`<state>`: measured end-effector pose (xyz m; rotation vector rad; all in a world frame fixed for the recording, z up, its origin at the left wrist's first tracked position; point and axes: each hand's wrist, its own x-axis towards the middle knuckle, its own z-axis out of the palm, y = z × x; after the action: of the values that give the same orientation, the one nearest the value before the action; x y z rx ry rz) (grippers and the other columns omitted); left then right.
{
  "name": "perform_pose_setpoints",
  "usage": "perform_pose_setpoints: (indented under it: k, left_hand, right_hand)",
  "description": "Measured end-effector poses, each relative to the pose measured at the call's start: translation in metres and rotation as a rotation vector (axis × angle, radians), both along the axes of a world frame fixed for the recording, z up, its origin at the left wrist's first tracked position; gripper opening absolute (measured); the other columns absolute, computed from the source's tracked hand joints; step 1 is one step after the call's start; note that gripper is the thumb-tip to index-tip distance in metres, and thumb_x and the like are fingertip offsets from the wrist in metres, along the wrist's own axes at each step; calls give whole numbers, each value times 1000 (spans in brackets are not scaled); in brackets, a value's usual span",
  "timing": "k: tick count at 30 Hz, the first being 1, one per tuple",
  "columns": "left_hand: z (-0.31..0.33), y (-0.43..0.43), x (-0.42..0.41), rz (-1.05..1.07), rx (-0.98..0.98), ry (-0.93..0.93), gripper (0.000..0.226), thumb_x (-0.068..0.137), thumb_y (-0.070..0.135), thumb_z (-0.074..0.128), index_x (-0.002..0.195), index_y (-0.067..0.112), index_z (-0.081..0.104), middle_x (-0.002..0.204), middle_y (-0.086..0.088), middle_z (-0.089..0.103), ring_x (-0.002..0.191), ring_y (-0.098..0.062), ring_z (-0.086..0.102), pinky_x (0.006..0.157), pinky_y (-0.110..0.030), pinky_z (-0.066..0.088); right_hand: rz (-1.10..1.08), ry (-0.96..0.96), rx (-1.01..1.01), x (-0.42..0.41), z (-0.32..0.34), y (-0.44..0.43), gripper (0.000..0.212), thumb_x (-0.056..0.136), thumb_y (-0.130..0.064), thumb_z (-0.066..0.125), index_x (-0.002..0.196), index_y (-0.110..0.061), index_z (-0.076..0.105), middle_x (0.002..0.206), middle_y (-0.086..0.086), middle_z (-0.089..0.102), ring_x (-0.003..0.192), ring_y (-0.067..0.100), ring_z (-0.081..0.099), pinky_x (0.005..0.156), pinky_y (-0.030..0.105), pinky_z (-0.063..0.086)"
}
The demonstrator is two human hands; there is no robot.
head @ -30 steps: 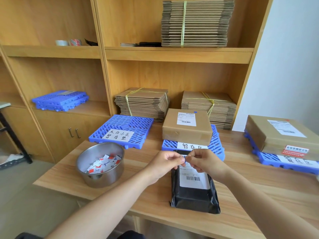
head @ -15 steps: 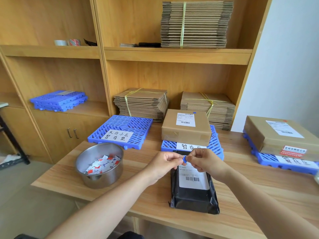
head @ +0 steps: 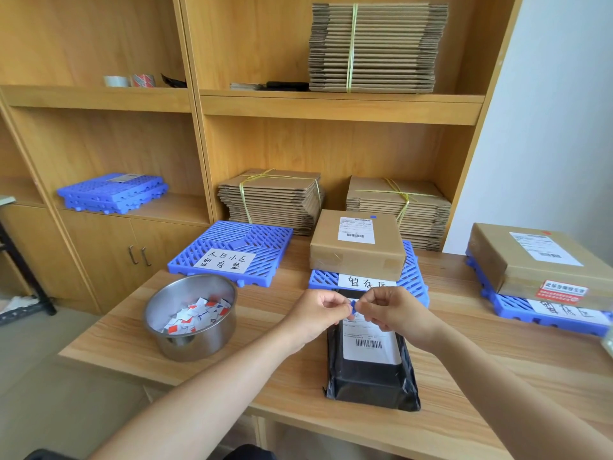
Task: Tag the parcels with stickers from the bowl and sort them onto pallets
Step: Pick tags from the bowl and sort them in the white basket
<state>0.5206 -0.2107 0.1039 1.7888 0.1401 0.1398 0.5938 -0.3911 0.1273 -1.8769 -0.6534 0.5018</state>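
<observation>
Fingertips of the left hand (head: 320, 313) and the right hand (head: 398, 315) meet on a small blue sticker (head: 354, 306), each grip pinching one side of it with the other fingers curled in. The sticker is held in the air just above the far end of a black parcel (head: 371, 376), which lies flat on the tabletop (head: 497, 366) with its white barcode label facing up. Just beyond the hands sits the middle blue pallet (head: 416, 277), carrying a brown box (head: 358, 257) with a shipping label and a small blue mark near its far corner. To the left, near the tabletop's edge, a steel bowl (head: 192, 343) holds a heap of red, blue and white stickers (head: 195, 315). Behind the bowl lies the left pallet (head: 232, 240) with a handwritten paper sign on it. At the far right a third pallet (head: 517, 308) bears a larger brown box (head: 530, 263) with a red sticker on its near side. Strapped bundles of flat cardboard (head: 275, 200) stand on the shelves behind.
</observation>
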Motion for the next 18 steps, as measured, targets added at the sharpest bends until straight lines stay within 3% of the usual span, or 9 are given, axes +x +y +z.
perform_pose_setpoints:
  k: [3, 8, 12, 18]
  left_hand:
    - [-1, 0, 0, 8, 43, 11, 11, 90, 14, 67, 90, 11, 77, 82, 4, 76, 67, 4, 59, 78, -18, 47]
    - [-2, 0, 1, 49, 175, 21, 14, 77, 34, 68, 82, 24, 76, 86, 5, 77, 88, -10, 70, 92, -35, 53]
    - [-2, -5, 4, 107, 239, 30, 15, 72, 33, 69, 80, 23, 77, 83, 5, 76, 82, -10, 69, 86, -34, 54]
    - [-1, -10, 10, 182, 301, 46, 8, 78, 30, 73, 77, 22, 76, 79, 8, 74, 73, -2, 62, 73, -24, 49]
  right_hand:
    - [41, 6, 11, -1, -1, -1, 17, 95, -25, 69, 81, -16, 73, 68, -5, 62, 56, 6, 41, 55, 21, 36]
    - [33, -51, -21, -2, -4, 2, 16, 96, -21, 67, 82, -18, 73, 71, -6, 66, 55, 5, 41, 55, 19, 36]
    - [15, -98, -23, -2, -7, 4, 15, 96, -20, 66, 83, -17, 73, 72, -6, 67, 54, 3, 42, 54, 16, 35]
    - [-27, -190, -19, 1, -13, 4, 16, 97, -18, 65, 84, -15, 74, 71, -7, 69, 55, -5, 52, 58, 8, 39]
